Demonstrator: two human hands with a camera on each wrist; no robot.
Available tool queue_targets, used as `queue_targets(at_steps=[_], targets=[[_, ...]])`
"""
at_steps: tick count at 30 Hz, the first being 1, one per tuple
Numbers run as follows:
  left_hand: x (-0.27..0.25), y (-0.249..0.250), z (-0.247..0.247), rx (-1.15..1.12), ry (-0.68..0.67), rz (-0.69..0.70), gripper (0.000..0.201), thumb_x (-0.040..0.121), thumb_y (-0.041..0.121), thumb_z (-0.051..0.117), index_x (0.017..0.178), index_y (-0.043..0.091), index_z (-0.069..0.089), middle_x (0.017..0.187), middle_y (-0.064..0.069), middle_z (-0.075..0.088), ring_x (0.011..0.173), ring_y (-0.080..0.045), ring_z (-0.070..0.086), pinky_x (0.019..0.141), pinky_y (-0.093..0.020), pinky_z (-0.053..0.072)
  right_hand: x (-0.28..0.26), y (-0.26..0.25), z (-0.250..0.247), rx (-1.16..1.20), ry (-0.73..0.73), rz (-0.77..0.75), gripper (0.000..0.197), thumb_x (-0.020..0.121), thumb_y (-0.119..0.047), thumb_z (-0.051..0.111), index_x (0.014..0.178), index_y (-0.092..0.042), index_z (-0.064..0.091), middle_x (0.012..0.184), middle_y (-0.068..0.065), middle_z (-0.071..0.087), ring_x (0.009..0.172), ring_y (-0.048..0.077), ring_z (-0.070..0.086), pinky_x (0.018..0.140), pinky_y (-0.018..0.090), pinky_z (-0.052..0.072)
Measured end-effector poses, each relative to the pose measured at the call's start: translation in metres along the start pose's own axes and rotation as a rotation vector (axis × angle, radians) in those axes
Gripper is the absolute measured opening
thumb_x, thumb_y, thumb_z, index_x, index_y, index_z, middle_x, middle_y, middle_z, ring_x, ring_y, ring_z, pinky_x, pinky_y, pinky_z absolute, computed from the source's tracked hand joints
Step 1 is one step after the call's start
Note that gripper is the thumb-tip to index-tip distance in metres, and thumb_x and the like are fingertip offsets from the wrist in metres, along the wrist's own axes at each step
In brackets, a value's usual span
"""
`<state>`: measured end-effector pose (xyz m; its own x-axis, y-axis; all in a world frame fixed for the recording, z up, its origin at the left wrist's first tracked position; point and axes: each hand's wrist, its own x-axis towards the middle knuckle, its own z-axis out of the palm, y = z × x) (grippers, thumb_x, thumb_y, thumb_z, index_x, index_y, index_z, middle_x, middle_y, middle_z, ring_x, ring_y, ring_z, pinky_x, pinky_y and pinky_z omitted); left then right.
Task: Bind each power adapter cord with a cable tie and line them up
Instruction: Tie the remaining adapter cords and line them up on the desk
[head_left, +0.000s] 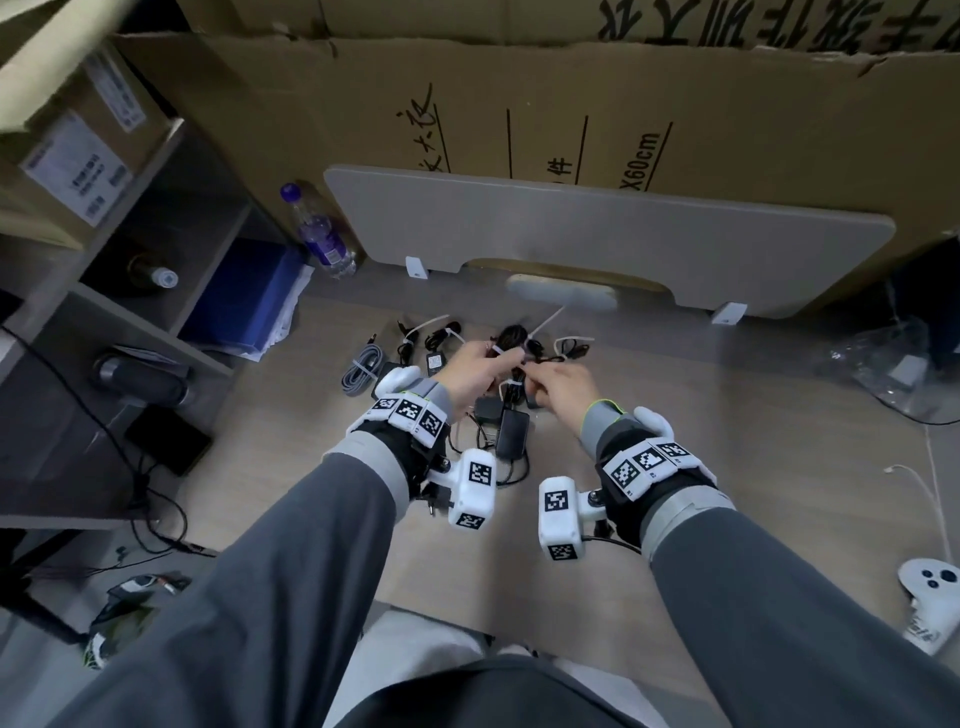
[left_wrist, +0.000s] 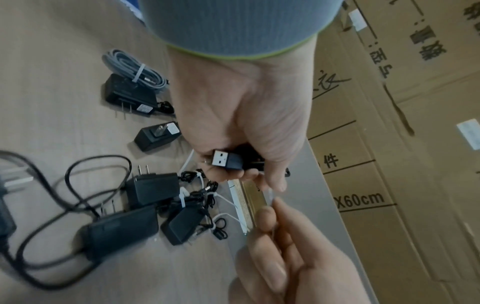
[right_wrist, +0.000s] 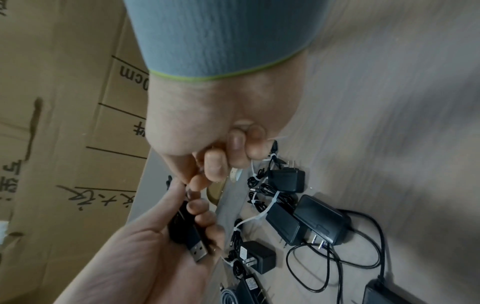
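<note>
Both forearms stretched forward over the desk (head_left: 727, 395), wrists nearly level, hands meeting above the middle of the adapter pile. Left hand (head_left: 475, 371) curled tight round a coiled black cord (head_left: 511, 338), palm turned inward, with the USB plug (left_wrist: 227, 162) poking out between the folded fingers. Right hand (head_left: 563, 387) just right of it, knuckles up, thumb and forefinger pinched together at the bundle; fingertips (right_wrist: 193, 182) touching the left thumb. Cannot tell from the wrist views what the pinch grips; head view shows a white tie (head_left: 545, 325) sticking up and away from the held cord, close to those fingers.

On the desk beneath and beyond the hands, several black adapters (left_wrist: 153, 190), cords already bound with white ties, lying side by side in a rough row. At the row's left end a grey cable (head_left: 358, 371), coiled and tied, next to another black adapter. Nearer the body, a larger black power brick (head_left: 511, 434) with its cord lying in loose, unbound loops.

Far side: a grey board (head_left: 597, 244) leaning against cardboard boxes (head_left: 727, 130). Bottle (head_left: 319, 234) standing at the board's left end. White controller (head_left: 930, 587) at the near right edge.
</note>
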<state>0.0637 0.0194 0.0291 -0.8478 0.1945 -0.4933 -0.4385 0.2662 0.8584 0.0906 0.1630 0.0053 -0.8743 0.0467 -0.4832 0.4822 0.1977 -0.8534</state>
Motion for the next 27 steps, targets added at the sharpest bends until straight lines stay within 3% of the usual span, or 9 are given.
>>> queue_targets(at_steps=[3, 9, 13, 15, 17, 19, 21, 23, 27], targets=[[0.008, -0.006, -0.011, 0.019, -0.008, -0.051, 0.026, 0.098, 0.028, 0.057, 0.078, 0.012, 0.052, 0.064, -0.004, 0.045, 0.055, -0.016, 0.038, 0.051, -0.028, 0.029, 0.007, -0.001, 0.005, -0.095, -0.001, -0.004, 0.047, 0.089, -0.031, 0.061, 0.044, -0.018, 0.056, 0.037, -0.010, 0.038, 0.047, 0.016, 0.035, 0.056, 0.030, 0.029], [0.042, -0.024, -0.028, 0.028, 0.018, -0.150, 0.030, 0.094, 0.033, 0.061, 0.073, 0.016, 0.047, 0.060, -0.002, 0.044, 0.049, -0.017, 0.039, 0.044, -0.022, 0.029, 0.022, -0.009, 0.012, -0.119, -0.018, 0.013, 0.037, 0.088, -0.017, 0.060, 0.050, -0.017, 0.059, 0.033, -0.012, 0.039, 0.042, 0.008, 0.034, 0.055, 0.028, 0.030], [0.055, -0.023, -0.024, 0.087, 0.036, -0.123, 0.030, 0.093, 0.042, 0.061, 0.084, 0.014, 0.057, 0.071, 0.000, 0.057, 0.062, -0.017, 0.052, 0.058, -0.029, 0.041, 0.034, 0.002, 0.009, -0.092, 0.087, 0.045, 0.040, 0.096, -0.019, 0.057, 0.056, -0.017, 0.060, 0.038, -0.010, 0.043, 0.039, 0.005, 0.036, 0.047, 0.020, 0.030], [0.059, -0.025, -0.019, 0.053, -0.027, -0.182, 0.026, 0.098, 0.038, 0.055, 0.081, 0.018, 0.054, 0.076, 0.002, 0.056, 0.067, -0.013, 0.051, 0.064, -0.028, 0.042, 0.041, 0.014, 0.003, -0.084, 0.148, 0.095, 0.040, 0.097, -0.023, 0.054, 0.058, -0.019, 0.062, 0.046, -0.004, 0.048, 0.047, 0.014, 0.042, 0.051, 0.024, 0.034], [0.061, -0.035, -0.014, 0.084, -0.058, -0.251, 0.028, 0.098, 0.036, 0.053, 0.075, 0.021, 0.046, 0.072, 0.000, 0.048, 0.066, -0.019, 0.046, 0.056, -0.026, 0.035, 0.044, 0.032, -0.002, -0.101, 0.156, 0.151, 0.033, 0.097, -0.023, 0.052, 0.068, -0.020, 0.066, 0.050, -0.004, 0.053, 0.049, 0.016, 0.045, 0.054, 0.028, 0.036], [0.060, -0.054, -0.011, 0.229, -0.033, -0.320, 0.028, 0.095, 0.033, 0.056, 0.074, 0.016, 0.049, 0.067, -0.002, 0.052, 0.062, -0.022, 0.053, 0.050, -0.024, 0.037, 0.042, 0.055, -0.004, -0.127, 0.086, 0.261, 0.023, 0.099, -0.019, 0.049, 0.088, -0.014, 0.068, 0.058, 0.000, 0.059, 0.049, 0.017, 0.044, 0.053, 0.029, 0.037], [0.056, -0.073, -0.006, 0.340, -0.071, -0.429, 0.028, 0.092, 0.031, 0.059, 0.073, 0.011, 0.053, 0.064, -0.005, 0.057, 0.060, -0.023, 0.059, 0.047, -0.023, 0.041, 0.038, 0.076, -0.005, -0.156, 0.075, 0.351, 0.023, 0.095, -0.030, 0.051, 0.093, -0.012, 0.065, 0.075, 0.005, 0.066, 0.057, 0.021, 0.049, 0.056, 0.032, 0.042], [0.050, -0.084, -0.002, 0.391, -0.124, -0.487, 0.027, 0.087, 0.033, 0.064, 0.077, 0.009, 0.056, 0.068, -0.007, 0.058, 0.061, -0.024, 0.057, 0.050, -0.024, 0.044, 0.033, 0.091, -0.004, -0.177, 0.106, 0.333, 0.039, 0.087, -0.052, 0.047, 0.092, -0.017, 0.064, 0.088, 0.003, 0.068, 0.070, 0.023, 0.053, 0.063, 0.034, 0.045], [0.052, -0.086, 0.009, 0.424, -0.073, -0.432, 0.022, 0.084, 0.036, 0.057, 0.084, 0.014, 0.057, 0.085, -0.007, 0.058, 0.078, -0.026, 0.053, 0.070, -0.032, 0.038, 0.021, 0.076, -0.004, -0.003, 0.144, 0.313, 0.038, 0.092, -0.060, 0.041, 0.109, -0.030, 0.058, 0.096, -0.007, 0.069, 0.072, 0.012, 0.060, 0.071, 0.029, 0.041]])
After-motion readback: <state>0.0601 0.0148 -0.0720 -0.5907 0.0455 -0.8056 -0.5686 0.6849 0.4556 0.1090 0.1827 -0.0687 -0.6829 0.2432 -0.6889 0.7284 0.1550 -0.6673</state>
